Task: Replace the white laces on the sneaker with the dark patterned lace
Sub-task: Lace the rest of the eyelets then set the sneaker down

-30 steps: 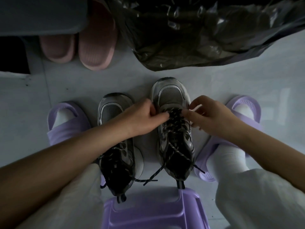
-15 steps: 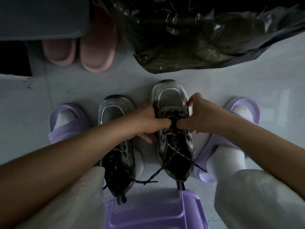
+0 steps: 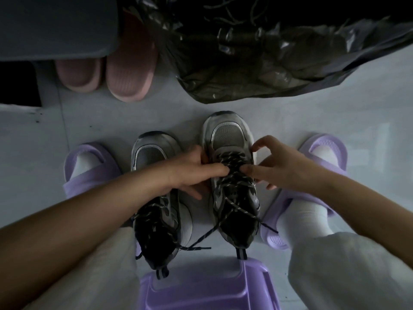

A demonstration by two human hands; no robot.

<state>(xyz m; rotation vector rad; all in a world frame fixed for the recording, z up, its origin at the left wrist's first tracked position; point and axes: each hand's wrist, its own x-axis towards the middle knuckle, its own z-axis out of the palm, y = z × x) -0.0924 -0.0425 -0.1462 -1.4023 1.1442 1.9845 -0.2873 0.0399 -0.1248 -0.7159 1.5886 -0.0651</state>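
Landmark: purple stool (image 3: pixel 201 287), btm centre of head view; all places given rel. to it.
Sneaker (image 3: pixel 230 135): on floor (image 3: pixel 111 130) just beyond stool, heel tab at stool's far edge, toe pointing away.
Dark patterned lace (image 3: pixel 232 173): threaded up the sneaker's eyelet rows. Two loose ends trail back toward stool, one running toward the 2nd sneaker (image 3: pixel 154 151) beyond stool's left corner. No white lace visible to me.
Handling (my est.): lace light, limp, woven, so decent grip; no push stiffness except at the tips. Sneaker light, upper soft, sole stiff; may slide on the floor when lace is pulled.
Hold pts (est.): lace at a crossing betw. eyelets to take up slack, at a tip for threading. Brace sneaker at its side wall.
Left hand (image 3: pixel 190 168): beyond stool, on sneaker's left side. One digit stretched to a mid-row crossing, tip on lace, others curled under. I read it as pinching the lace.
Right hand (image 3: pixel 281 166): on sneaker's right side. One fingertip (image 3: pixel 244 170) touches same crossing, index lifted & curled over nothing. Grasp or mere touch: can't tell.
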